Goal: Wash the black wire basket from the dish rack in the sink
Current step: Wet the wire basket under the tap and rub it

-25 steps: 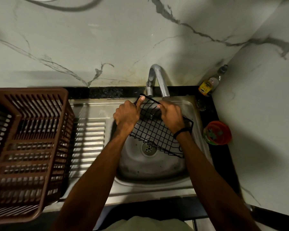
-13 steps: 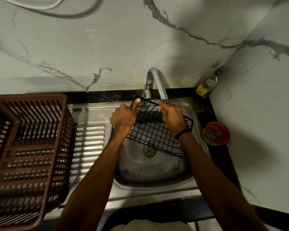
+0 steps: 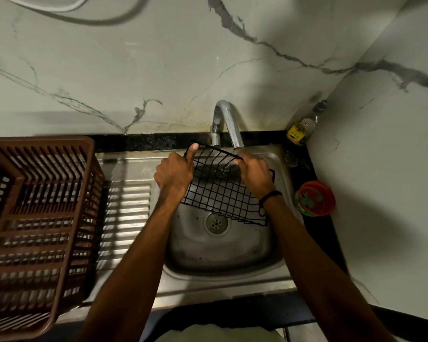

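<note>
I see a black wire-grid basket [image 3: 220, 193], tilted, held over the sink [image 3: 220, 253] bowl, just below the tap [image 3: 229, 124]. The left hand [image 3: 173, 174] curls round its left edge, thumb up along the far corner. The right hand [image 3: 255, 174] clamps its far rim under the spout. Its near edge hangs above the drain [image 3: 216, 222]. Left of the sink, past the ribbed drainer [image 3: 126, 218], stands a brown rack [image 3: 47, 141]; to the right is a red tub [image 3: 315, 198].

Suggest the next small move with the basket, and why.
Probably slide the black wire basket so its lower grid comes under the tap: the stream seems to land near the top edge beside the right hand; the left hand grips the left rim.
</note>
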`<state>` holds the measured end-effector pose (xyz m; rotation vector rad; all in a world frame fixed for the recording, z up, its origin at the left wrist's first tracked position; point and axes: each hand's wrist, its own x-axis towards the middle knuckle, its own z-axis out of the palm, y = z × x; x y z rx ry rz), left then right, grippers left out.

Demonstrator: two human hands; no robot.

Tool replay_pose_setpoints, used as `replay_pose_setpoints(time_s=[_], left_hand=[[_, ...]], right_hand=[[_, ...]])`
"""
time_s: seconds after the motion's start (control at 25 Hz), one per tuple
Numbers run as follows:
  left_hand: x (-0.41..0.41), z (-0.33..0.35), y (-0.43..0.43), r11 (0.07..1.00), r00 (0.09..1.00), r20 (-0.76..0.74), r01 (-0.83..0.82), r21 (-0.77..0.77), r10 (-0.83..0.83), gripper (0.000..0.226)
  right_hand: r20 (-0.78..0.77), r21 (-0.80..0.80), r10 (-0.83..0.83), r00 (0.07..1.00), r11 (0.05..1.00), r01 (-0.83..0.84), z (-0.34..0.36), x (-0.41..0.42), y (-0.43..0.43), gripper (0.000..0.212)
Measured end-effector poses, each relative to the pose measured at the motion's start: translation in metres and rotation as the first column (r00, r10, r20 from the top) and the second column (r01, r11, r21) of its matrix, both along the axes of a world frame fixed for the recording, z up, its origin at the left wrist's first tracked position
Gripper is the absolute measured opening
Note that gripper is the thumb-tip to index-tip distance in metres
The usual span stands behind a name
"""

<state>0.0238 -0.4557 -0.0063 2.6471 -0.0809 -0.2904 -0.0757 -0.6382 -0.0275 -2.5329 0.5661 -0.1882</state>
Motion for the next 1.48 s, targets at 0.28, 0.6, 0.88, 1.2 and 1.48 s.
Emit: replay_pose_setpoints(time_s=[0.28,0.6,0.88,1.2,1.48], left_hand=[[0.012,-0.003,0.015,0.999,0.999,-0.008,-0.050,-0.004,0.050,0.089],[0.012,-0.003,0.021,0.998,0.998,-0.008,-0.057,0.009,0.057,0.091],[0.017,-0.022,0.027,0.998,0.998,0.010,-0.066,-0.010,0.066,0.108],[0.011,-0.022,0.021,0.999,0.999,-0.007,-0.050,0.010,0.050,0.109],[0.012,-0.022,0.038,0.982,0.983,-0.007,-0.184,-0.042,0.184,0.098]], right_hand=[[-0.015,0.034,-0.002,1.000,0.999,0.002,0.002,-0.004,-0.008,0.028],[0.019,-0.028,0.031,0.999,0.999,-0.030,0.000,-0.007,-0.010,0.027],[0.079,-0.066,0.083,0.993,0.995,-0.078,-0.001,-0.004,-0.007,0.025],[0.139,-0.105,0.155,0.978,0.984,-0.141,-0.007,0.009,0.008,0.027],[-0.009,0.177,-0.308,0.951,0.936,0.304,-0.035,-0.014,-0.012,0.027]])
